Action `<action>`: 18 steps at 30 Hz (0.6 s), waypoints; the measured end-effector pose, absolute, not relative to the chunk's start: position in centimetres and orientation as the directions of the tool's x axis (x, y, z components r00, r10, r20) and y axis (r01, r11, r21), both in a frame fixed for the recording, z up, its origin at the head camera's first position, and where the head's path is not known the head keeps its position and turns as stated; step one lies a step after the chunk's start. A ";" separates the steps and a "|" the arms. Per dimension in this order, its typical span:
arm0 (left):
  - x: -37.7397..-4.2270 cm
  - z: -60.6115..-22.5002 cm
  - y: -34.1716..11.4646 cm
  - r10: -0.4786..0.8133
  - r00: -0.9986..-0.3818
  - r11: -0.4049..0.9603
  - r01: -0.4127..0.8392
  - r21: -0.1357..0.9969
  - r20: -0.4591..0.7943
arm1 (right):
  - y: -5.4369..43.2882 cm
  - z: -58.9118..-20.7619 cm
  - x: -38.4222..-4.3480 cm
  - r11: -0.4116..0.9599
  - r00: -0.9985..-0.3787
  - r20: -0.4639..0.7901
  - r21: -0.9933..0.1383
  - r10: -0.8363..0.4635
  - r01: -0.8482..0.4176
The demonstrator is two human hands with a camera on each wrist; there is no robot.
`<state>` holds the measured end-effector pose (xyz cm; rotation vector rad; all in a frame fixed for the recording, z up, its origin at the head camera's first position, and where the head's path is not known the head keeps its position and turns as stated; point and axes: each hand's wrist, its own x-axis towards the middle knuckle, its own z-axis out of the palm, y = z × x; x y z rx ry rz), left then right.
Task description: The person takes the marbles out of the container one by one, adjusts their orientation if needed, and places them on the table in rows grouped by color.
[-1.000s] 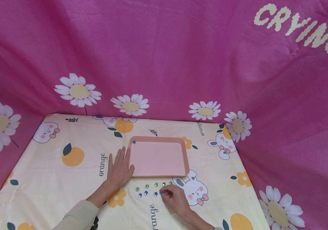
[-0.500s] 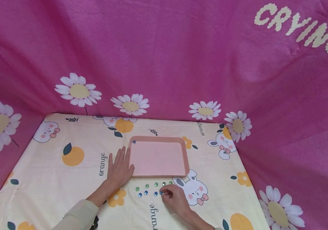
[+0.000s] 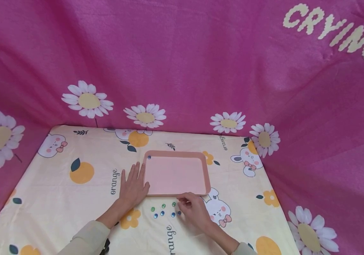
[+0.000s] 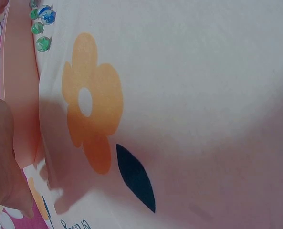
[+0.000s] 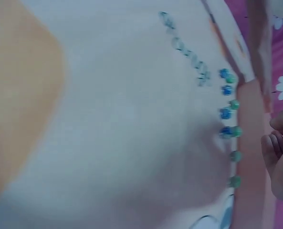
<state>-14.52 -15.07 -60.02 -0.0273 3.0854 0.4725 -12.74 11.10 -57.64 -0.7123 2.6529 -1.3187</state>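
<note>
My left hand [image 3: 132,187] lies spread beside the left edge of a shallow pink tray [image 3: 175,177], its thumb on the near-left rim. A blue glass marble [image 3: 149,157] sits in the tray's far-left corner. Over the near rim, toward the right, hovers my right hand [image 3: 194,210], thumb and fingers curled together; I cannot tell if a marble is between the fingertips. Green marbles [image 3: 153,209] and blue marbles [image 3: 173,214] form two rough rows in front of the tray. In the right wrist view several green marbles [image 5: 235,156] lie along the tray wall.
A cream tablecloth [image 3: 105,152] printed with rabbits, oranges and flowers covers the table. Magenta cloth [image 3: 182,63] with daisies hangs behind and at both sides. A dark object [image 3: 104,247] shows by the left sleeve [image 3: 87,237].
My right hand has moved up from the blue row toward the tray's near rim, now covering the rightmost green marbles in the head view. My left hand has stayed put.
</note>
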 end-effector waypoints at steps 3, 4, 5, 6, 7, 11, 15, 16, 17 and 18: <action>-14.6 -60.0 -15.1 -0.014 -1.000 0.955 -0.020 0.296 -0.024 | 10.4 -56.7 -13.7 0.517 -0.880 0.099 -0.776 -0.464 -0.360; -14.6 -60.0 -15.0 -0.013 -1.000 0.955 -0.021 0.295 -0.026 | 10.1 -56.5 -13.9 0.517 -0.877 0.092 -0.777 -0.471 -0.360; -14.5 -60.0 -15.0 -0.013 -1.000 0.956 -0.020 0.293 -0.028 | 9.8 -56.2 -14.2 0.517 -0.873 0.089 -0.775 -0.479 -0.363; -14.5 -60.0 -15.0 -0.013 -0.999 0.956 -0.021 0.291 -0.030 | 9.5 -56.0 -14.6 0.518 -0.870 0.086 -0.774 -0.486 -0.366; -14.5 -60.1 -14.9 -0.013 -0.999 0.957 -0.022 0.289 -0.031 | 9.1 -55.7 -14.9 0.517 -0.868 0.079 -0.775 -0.491 -0.363; -14.4 -60.2 -14.8 -0.014 -1.000 0.960 -0.021 0.281 -0.027 | 7.7 -55.0 -16.5 0.535 -0.870 0.038 -0.775 -0.492 -0.336; -14.5 -60.2 -14.8 -0.018 -0.999 0.961 -0.025 0.277 -0.026 | 6.1 -54.4 -18.3 0.548 -0.871 0.043 -0.762 -0.490 -0.346; -14.5 -60.1 -14.9 -0.019 -0.999 0.960 -0.026 0.280 -0.027 | 5.7 -54.3 -18.7 0.550 -0.868 0.049 -0.756 -0.494 -0.355; -14.6 -60.1 -14.9 -0.020 -0.999 0.960 -0.027 0.279 -0.029 | 5.3 -54.2 -19.2 0.554 -0.866 0.055 -0.749 -0.496 -0.365; -14.6 -60.1 -14.9 -0.022 -0.999 0.960 -0.029 0.278 -0.028 | 4.9 -54.1 -19.6 0.559 -0.865 0.059 -0.741 -0.498 -0.372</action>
